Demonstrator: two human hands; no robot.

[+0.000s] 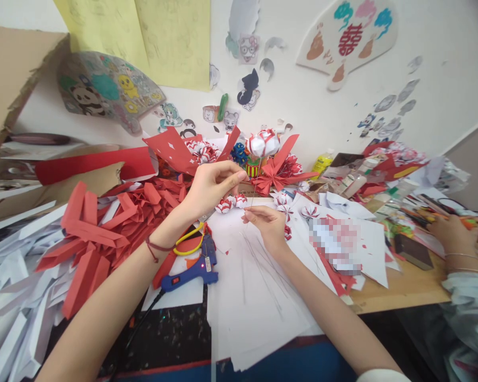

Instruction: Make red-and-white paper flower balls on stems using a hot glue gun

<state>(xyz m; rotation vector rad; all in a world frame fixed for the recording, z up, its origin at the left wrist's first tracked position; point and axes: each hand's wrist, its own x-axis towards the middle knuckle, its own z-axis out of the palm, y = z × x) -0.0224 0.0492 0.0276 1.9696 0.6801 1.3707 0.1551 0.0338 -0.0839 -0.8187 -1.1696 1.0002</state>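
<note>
My right hand pinches a thin wire stem low down, above the white paper sheets. The stem rises to a red-and-white folded paper flower at its upper end. To the left of the stem, my left hand has its thumb and fingers pressed together; what they hold, if anything, I cannot make out. Small red-and-white paper flowers lie just below it. Several loose thin wires rest on the stacked white sheets. A blue hot glue gun with a lit red switch lies left of the sheets.
Red folded paper strips and white strips heap up on the left. Red paper bouquets stand at the back by a yellow bottle. At right, another person's hands work over the cluttered table.
</note>
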